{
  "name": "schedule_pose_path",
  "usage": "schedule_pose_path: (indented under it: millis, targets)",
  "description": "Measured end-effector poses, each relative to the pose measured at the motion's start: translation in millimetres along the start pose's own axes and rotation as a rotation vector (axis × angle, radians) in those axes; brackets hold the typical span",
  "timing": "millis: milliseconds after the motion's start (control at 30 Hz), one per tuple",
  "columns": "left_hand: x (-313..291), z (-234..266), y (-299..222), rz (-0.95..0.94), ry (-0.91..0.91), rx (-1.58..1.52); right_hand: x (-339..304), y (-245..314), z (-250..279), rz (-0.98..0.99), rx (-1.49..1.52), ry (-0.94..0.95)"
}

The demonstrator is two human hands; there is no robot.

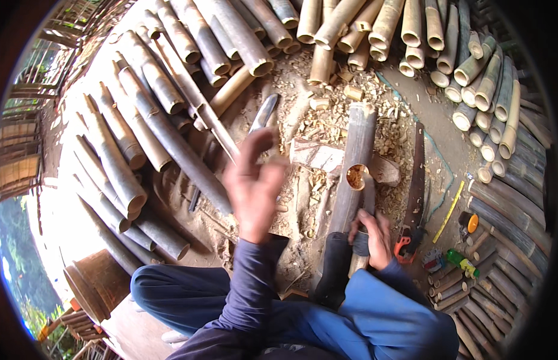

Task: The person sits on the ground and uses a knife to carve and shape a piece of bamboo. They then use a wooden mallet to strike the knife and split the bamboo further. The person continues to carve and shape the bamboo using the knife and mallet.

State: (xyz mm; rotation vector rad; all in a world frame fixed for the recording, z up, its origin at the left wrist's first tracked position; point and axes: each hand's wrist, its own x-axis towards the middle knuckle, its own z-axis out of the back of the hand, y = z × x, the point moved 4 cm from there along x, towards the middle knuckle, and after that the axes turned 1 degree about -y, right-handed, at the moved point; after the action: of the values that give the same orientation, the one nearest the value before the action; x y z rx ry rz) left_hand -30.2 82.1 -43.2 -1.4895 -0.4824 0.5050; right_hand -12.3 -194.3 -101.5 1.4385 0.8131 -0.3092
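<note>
My left hand [255, 189] is raised in front of me, smeared by motion, its fingers apart and nothing seen in it. My right hand [378, 235] is closed round the handle of a dark-bladed knife [368, 195]; its fingers partly hide the handle. The blade lies along the right side of a grey-brown bamboo tube [362, 135], beside a round opening [355, 177] with a reddish-brown inside. The tube slopes away from my lap and rests across a pale wood block [318, 157]. A black, thick, tube-shaped thing [334, 258] lies by its near end.
Bamboo poles [153, 135] lie at left, with more bamboo lengths [381, 27] stacked far and right. A saw with an orange handle [403, 246], a yellow tape strip [449, 211] and a green bottle [462, 261] lie right. Wood chips [393, 114] cover the ground. A brown bucket [96, 282] stands left.
</note>
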Motion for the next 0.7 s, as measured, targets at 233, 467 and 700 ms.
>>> schedule_pose_path:
  millis: [233, 467, 700]
  targets:
    - [-57, 280, 186, 0.338, -0.813, 0.796, 3, -121, 103, 0.464, -0.937, -0.672]
    - [29, 137, 118, 0.093, -0.27, 1.401, 15, -197, 153, 0.343, -1.019, -0.689]
    - [60, 153, 176, 0.079, 0.125, 1.8, -63, -162, 107, 0.419, -1.175, -0.652]
